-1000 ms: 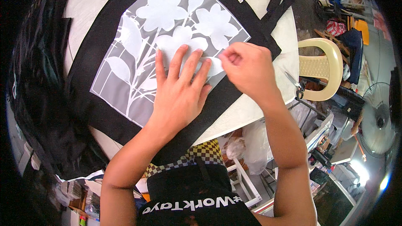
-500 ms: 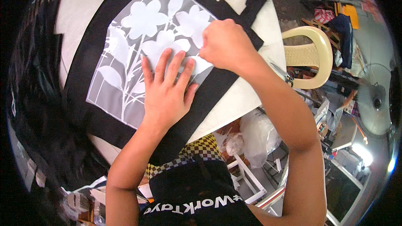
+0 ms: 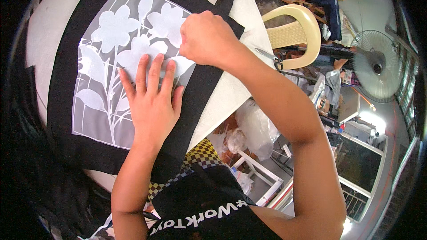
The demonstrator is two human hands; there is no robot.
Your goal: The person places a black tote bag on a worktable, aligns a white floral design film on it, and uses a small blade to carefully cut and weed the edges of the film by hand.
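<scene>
Table under black cloth, 1 cream chair beside, 1 fan beyond.

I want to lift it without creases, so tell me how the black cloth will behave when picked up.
The black cloth would likely be floppy, since its near edge seems to droop beyond the white table. It is probably light for its size, as it looks thin. It seems unlikely to roll, lying flat beneath the floral panel and left hand.
</scene>
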